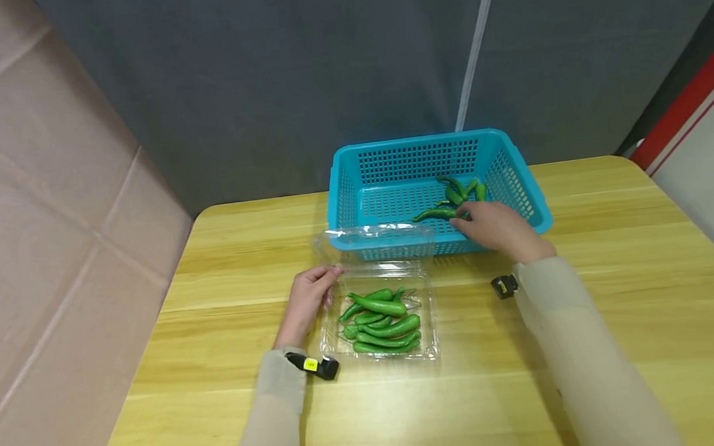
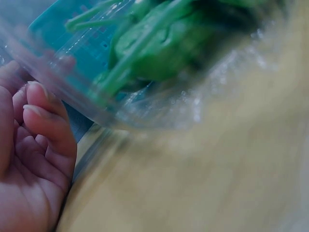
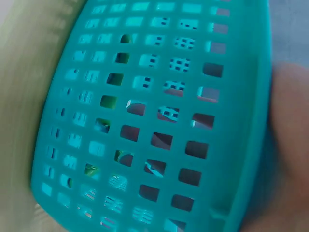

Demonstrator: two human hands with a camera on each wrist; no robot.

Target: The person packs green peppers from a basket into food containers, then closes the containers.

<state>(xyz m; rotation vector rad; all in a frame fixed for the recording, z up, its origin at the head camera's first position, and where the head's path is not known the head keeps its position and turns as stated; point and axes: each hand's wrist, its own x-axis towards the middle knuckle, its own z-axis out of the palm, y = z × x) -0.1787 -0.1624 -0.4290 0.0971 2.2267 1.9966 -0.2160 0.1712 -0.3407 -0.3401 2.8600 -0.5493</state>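
Observation:
A clear plastic clamshell box (image 1: 431,344) stands on the table with its lid (image 1: 376,242) raised, leaning toward the basket. Several green chili peppers (image 1: 387,329) lie in it. My left hand (image 1: 309,296) pinches the box's left edge near the hinge; in the left wrist view its fingers (image 2: 50,121) are curled by the plastic wall. My right hand (image 1: 499,229) reaches over the near rim of a blue plastic basket (image 1: 386,198). Its thumb and forefinger pinch the end of a green chili pepper (image 1: 432,214). The basket wall (image 3: 236,121) hides those fingertips in the right wrist view.
More green chili peppers (image 1: 454,194) lie in the basket's right half. The basket stands at the back of the wooden table (image 1: 486,378), before a dark grey curtain (image 1: 265,86). A tiled wall (image 1: 42,233) rises on the left.

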